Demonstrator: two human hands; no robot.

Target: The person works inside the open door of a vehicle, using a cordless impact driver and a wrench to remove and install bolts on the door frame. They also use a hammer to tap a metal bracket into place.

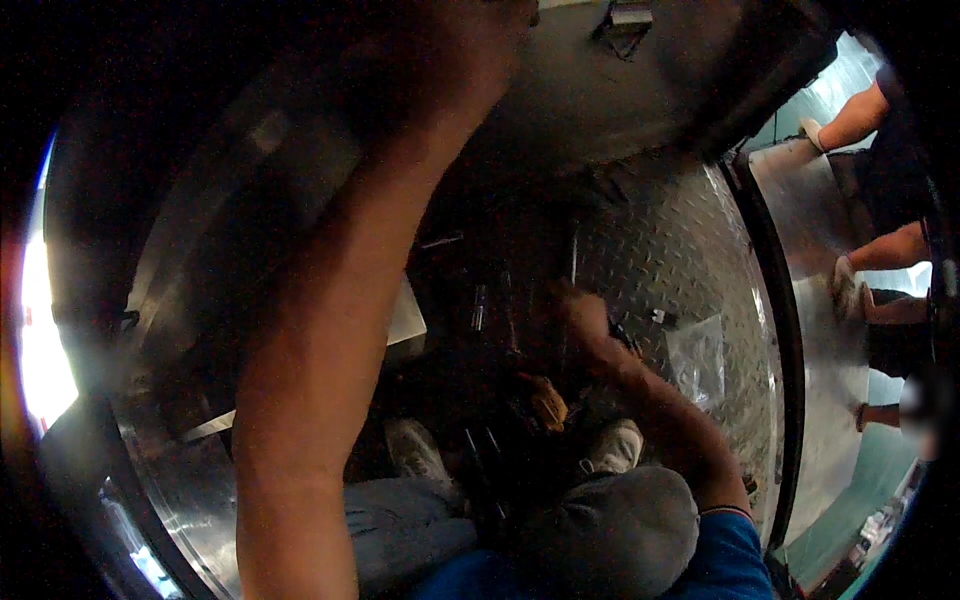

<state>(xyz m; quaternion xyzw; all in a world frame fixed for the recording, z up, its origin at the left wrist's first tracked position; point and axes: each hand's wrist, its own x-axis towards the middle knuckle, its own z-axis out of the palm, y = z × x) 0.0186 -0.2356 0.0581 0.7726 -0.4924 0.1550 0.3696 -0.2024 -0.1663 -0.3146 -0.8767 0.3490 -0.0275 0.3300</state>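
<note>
Raised to the top of the view, my left hand (pixel 485 30) is dark and blurred beside a metal panel (pixel 590 100); its fingers cannot be made out. My right hand (pixel 582 310) is lower, over the dark floor, with curled fingers near a thin rod (pixel 574 250); what is in them is unclear. Below it lies a yellow-tan object (pixel 548 405), possibly a glove or tool. Small slender metal pieces (pixel 480 305) lie left of my right hand, and a clear plastic bag (pixel 698 360) rests on the diamond-plate floor (pixel 680 240) to its right.
A small metal bracket (pixel 625 25) is on the upper panel. My shoes (pixel 615 450) and knees are low in view. A metal sheet edge (pixel 405 310) shows behind my left forearm. Beyond the right doorway, co-workers' gloved hands (pixel 845 285) rest at a steel surface (pixel 800 380).
</note>
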